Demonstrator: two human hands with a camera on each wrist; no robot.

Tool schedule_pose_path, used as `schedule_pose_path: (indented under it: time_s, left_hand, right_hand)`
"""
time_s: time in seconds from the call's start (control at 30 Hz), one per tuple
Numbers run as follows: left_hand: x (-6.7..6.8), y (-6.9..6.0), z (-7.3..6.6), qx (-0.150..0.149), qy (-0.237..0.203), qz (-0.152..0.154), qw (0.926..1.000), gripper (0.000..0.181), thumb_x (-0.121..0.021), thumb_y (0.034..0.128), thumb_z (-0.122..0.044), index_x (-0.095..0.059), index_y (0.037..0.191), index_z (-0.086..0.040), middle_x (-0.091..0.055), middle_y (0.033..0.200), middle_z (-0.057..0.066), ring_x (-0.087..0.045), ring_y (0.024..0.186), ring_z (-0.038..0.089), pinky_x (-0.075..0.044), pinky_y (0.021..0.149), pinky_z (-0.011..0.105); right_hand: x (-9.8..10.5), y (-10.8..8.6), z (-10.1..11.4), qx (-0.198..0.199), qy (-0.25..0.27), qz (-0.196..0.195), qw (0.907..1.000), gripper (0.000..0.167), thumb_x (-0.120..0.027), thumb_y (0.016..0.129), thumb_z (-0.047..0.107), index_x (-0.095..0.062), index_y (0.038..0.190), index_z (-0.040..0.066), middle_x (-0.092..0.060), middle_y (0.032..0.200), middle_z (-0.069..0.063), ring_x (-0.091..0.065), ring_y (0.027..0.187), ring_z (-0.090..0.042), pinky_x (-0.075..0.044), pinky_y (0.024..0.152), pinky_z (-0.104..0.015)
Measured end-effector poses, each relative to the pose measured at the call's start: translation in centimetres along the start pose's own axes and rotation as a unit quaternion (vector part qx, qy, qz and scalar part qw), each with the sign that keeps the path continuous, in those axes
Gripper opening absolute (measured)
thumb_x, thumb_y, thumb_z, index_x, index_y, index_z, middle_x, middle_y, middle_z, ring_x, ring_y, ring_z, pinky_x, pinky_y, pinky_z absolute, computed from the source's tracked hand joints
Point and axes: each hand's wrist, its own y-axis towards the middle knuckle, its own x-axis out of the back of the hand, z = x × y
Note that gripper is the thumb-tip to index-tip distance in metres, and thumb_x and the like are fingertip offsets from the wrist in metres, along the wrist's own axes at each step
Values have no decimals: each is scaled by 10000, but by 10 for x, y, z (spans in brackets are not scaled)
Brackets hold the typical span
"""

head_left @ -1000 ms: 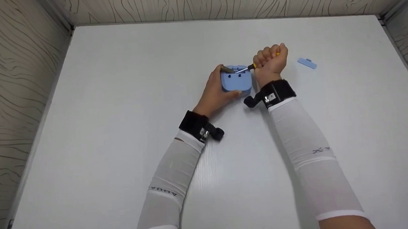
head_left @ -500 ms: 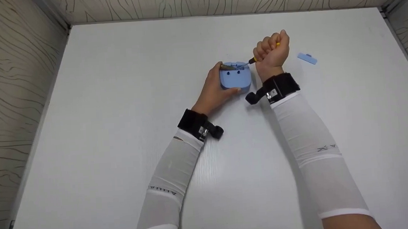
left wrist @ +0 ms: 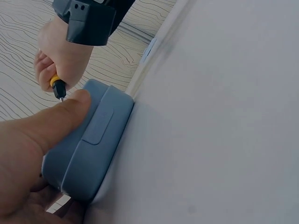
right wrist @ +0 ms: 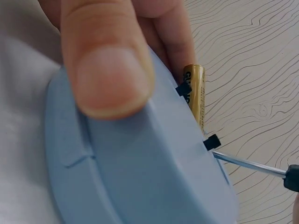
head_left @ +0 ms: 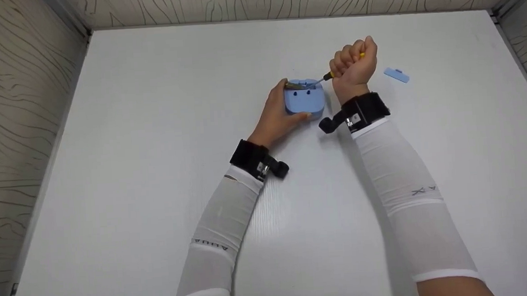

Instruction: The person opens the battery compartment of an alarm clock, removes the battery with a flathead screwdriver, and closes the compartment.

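My left hand [head_left: 274,119] grips a rounded light-blue case [head_left: 305,102] on the white table, thumb across its near side. Two small black knobs [right wrist: 213,142] stand out from its upper face. At its far edge is an open compartment, and a gold battery [right wrist: 197,95] sticks up from there, close to the left fingers. A screwdriver [right wrist: 252,164] with a yellow-and-black handle is gripped in my right hand [head_left: 354,69]. Its metal shaft slants down-left into the compartment beside the battery; the tip is hidden in the right wrist view.
A small light-blue cover [head_left: 397,75] with a tab lies on the table [head_left: 152,127] to the right of my right hand. Wood-patterned panels [head_left: 254,2] border the table at the back and sides.
My right hand has moved slightly away and to the right with the screwdriver, its tip shifting rightward in the compartment. The left hand keeps its hold on the case.
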Motion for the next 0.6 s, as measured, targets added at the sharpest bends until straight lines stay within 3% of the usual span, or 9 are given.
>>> schedule_pose_path:
  time_s: [0.27,0.6]
  left_hand:
    - [-1,2,-1,75,53,-26,10000,1024,-820,877,-289,-144,1616,-75,-256,1637,129,-253,1505,221,-217,1199,261]
    - [-1,2,-1,124,78,6,9999,1031,-817,880,-299,-134,1618,-69,-240,1644,133,-233,1515,223,-204,1208,272]
  right_hand:
    - [1,1,2,140,-82,337,9993,591,-219,1120,235,-264,544,107,-299,419,39,-242,340,-82,-163,359,-228]
    - [-1,1,9,54,68,115,9999,594,-241,1115,229,-268,538,87,-283,426,11,-226,341,-110,-149,358,-246]
